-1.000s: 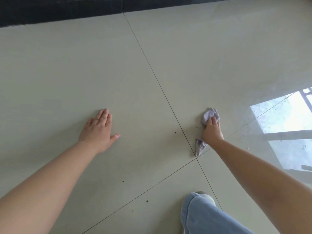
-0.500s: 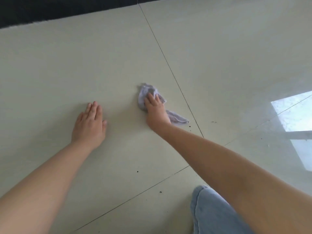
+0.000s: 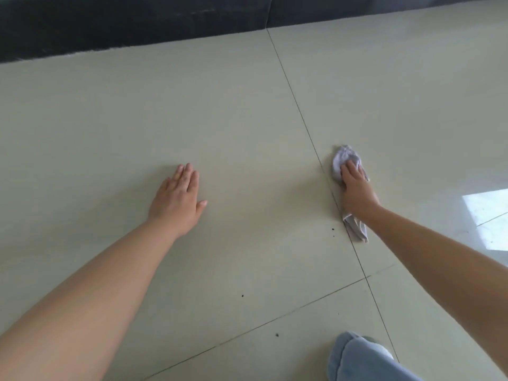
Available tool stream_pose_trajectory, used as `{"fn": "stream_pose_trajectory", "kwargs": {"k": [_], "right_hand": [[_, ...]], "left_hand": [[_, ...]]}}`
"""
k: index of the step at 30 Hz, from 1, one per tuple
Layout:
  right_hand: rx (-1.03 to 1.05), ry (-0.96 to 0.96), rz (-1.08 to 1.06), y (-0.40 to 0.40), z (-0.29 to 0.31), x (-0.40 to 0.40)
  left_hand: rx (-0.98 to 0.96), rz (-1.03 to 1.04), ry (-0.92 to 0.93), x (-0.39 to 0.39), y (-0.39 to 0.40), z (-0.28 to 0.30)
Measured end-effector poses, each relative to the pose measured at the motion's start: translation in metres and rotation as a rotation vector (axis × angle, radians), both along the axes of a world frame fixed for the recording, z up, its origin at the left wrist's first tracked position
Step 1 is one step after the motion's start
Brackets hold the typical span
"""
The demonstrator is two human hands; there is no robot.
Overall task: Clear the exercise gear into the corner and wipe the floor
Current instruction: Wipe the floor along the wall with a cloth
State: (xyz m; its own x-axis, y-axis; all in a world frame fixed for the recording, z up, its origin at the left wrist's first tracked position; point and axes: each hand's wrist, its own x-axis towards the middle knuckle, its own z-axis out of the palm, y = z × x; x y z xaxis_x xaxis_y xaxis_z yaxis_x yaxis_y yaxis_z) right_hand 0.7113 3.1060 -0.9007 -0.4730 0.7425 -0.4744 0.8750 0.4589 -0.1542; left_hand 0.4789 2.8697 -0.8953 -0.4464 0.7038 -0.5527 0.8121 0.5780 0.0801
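The right hand (image 3: 357, 189) presses palm-down on a pale grey cloth (image 3: 345, 162), fingers together over the bunched part; the palm hides the cloth's middle, so whether any fingers curl into it cannot be told. A loose tail of the cloth trails out from under the wrist. The cloth lies just right of a grout line (image 3: 305, 127) on the beige tiled floor (image 3: 247, 105). The left hand (image 3: 177, 202) lies flat and bare on the tile well apart, fingers together, thumb out. Dark specks (image 3: 333, 229) sit near the cloth's tail. A denim-clad knee (image 3: 357, 358) is cut off at the bottom edge. A dark skirting (image 3: 137, 20) borders the far side.
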Motion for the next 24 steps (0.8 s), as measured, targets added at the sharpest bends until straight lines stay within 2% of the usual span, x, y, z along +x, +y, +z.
{"fn": "stream_pose_trajectory", "kwargs": {"k": [2, 5, 11, 15, 18, 21, 24], "right_hand": [[0.041, 0.019, -0.123, 0.030, -0.004, -0.015], [0.088, 0.057, -0.188, 0.064, -0.007, -0.047], [0.131, 0.037, -0.133, 0.127, -0.010, -0.126], [0.148, 0.030, -0.080, 0.140, -0.012, -0.185], [0.146, 0.080, 0.083, 0.121, -0.013, -0.229], [0.066, 0.141, 0.384, 0.081, -0.017, -0.269], [0.011, 0.150, 0.649, 0.033, -0.023, -0.273]], "left_hand": [[-0.042, 0.010, 0.008, -0.009, 0.014, 0.001], [-0.111, 0.021, -0.026, -0.023, 0.029, 0.002], [-0.164, 0.010, -0.056, -0.025, 0.029, -0.008], [-0.149, 0.050, -0.105, -0.026, 0.027, -0.011], [-0.155, 0.060, -0.112, -0.027, 0.028, -0.011], [-0.178, 0.056, -0.099, -0.028, 0.028, -0.010], [-0.148, 0.072, -0.117, -0.027, 0.027, -0.011]]}}
